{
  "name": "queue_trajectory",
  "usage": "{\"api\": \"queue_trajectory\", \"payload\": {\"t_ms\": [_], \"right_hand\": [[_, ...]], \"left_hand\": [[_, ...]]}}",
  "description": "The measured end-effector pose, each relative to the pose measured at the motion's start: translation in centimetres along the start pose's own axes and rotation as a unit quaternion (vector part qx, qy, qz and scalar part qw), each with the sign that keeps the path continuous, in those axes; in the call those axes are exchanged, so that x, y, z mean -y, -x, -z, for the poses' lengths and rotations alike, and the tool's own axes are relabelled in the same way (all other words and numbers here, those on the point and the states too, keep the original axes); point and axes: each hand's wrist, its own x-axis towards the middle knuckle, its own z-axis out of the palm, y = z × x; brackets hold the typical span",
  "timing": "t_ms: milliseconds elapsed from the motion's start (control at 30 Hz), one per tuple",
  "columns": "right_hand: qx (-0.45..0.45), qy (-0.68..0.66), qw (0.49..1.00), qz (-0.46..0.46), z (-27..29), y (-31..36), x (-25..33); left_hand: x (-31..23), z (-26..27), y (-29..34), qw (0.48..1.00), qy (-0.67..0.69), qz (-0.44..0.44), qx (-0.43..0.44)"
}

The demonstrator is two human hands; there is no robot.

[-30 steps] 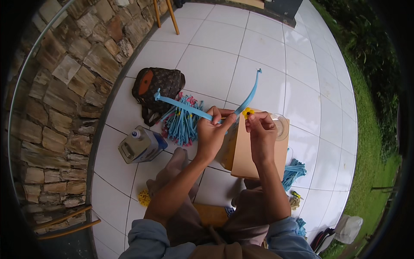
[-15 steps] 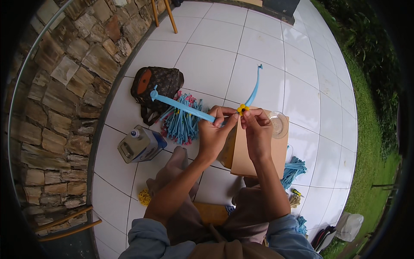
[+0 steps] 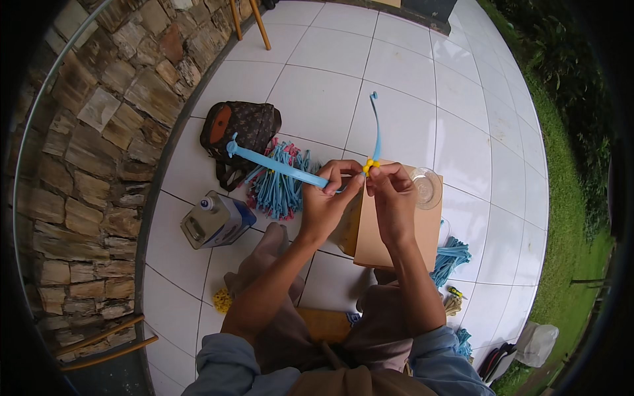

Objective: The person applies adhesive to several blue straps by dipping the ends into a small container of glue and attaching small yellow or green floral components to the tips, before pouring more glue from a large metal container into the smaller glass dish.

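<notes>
A light-blue rubbery strap runs through my left hand, its knobbed end pointing out to the left. That hand's fingers are closed round it. Beside it, my right hand pinches a small yellow flower-shaped piece between thumb and fingertips. The left fingertips meet the flower's near side. From behind the flower a thin blue tail rises away from me, with a small knob at its tip. Fingers hide how flower and strap join. Both hands are held above a cardboard box.
A clear round dish lies on the box. To the left are a brown backpack, a heap of blue and pink straps and a metal can. More blue straps lie right. A stone wall borders the tiles.
The thin blue tail has swung left and stands more upright. The yellow flower has turned, so its dark centre no longer shows. Both hands keep almost the same place and grip.
</notes>
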Motion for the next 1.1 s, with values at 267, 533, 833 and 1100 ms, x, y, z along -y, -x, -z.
{"api": "queue_trajectory", "payload": {"t_ms": [267,533,833,1100], "right_hand": [[0.030,-0.037,0.998,-0.034,-0.5,0.3,1.5],[0.020,0.125,0.992,-0.002,0.4,-0.2,0.5],[0.000,0.043,0.999,-0.033,0.6,-0.2,0.8],[-0.010,0.052,0.999,-0.003,0.4,-0.3,0.4]], "left_hand": [[0.4,0.6,-0.2,0.997,0.061,0.040,0.010],[-0.3,-0.3,-0.1,0.998,-0.003,0.058,0.026],[0.6,-0.2,0.1,0.998,-0.029,0.018,0.052],[0.5,0.0,-0.1,0.997,0.019,0.055,0.048]]}}
